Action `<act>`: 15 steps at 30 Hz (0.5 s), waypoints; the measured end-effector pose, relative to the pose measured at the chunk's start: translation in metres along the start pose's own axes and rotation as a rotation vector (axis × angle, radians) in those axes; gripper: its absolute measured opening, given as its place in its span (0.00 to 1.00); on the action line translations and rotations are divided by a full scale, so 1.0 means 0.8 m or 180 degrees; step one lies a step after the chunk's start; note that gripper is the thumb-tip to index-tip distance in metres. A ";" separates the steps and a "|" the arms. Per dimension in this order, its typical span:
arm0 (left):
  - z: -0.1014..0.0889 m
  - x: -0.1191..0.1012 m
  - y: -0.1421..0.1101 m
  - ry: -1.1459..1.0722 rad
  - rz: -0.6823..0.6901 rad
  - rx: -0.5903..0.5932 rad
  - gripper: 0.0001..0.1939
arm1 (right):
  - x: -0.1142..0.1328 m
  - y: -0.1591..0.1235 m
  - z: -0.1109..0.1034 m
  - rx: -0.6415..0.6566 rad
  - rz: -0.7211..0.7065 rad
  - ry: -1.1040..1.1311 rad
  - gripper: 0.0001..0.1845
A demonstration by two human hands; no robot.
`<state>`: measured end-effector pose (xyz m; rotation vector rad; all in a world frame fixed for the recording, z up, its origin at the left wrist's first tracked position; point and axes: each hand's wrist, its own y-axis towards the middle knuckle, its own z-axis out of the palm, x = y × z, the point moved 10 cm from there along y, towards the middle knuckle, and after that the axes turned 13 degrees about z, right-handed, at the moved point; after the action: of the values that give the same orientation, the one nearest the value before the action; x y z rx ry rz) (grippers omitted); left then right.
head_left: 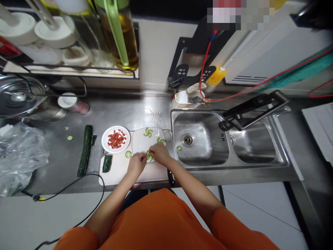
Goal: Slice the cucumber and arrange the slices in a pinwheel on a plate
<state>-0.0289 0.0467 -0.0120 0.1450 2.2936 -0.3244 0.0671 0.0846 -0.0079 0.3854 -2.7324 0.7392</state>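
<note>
A white square plate [140, 140] lies on the pale cutting board [117, 175]. Thin cucumber slices [148, 132] form a pinwheel at its far edge, and more slices [161, 140] sit at its right side. At the plate's near edge, another group of cucumber slices [149, 157] lies between my hands. My left hand [137, 163] has its fingers pinched together beside that group; what they hold is hidden. My right hand [159, 153] reaches over the same slices with fingertips closed, touching or just above them. A small stack of slices [128, 154] rests left of the plate.
Left of the plate are a white bowl of red berries [116, 139], a cut cucumber piece [107, 163] and a long cucumber [85, 151]. A plastic bag [23, 156] lies far left. On the right is a double sink [203, 163] with a black faucet [255, 111]. A black cable [103, 187] crosses the counter edge.
</note>
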 end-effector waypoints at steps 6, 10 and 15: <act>-0.002 -0.001 -0.002 0.0114 0.0131 -0.0146 0.08 | -0.001 -0.004 0.000 -0.0113 0.0002 -0.0065 0.10; 0.000 -0.003 -0.004 0.0114 0.0207 -0.0125 0.09 | -0.002 -0.006 0.000 -0.0137 0.0029 -0.0077 0.11; 0.003 -0.004 -0.007 0.0220 0.0275 -0.0035 0.09 | 0.000 -0.009 -0.002 -0.0209 -0.0021 -0.0099 0.12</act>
<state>-0.0261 0.0407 -0.0101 0.2525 2.3491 -0.2661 0.0698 0.0794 -0.0035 0.3941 -2.7749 0.6452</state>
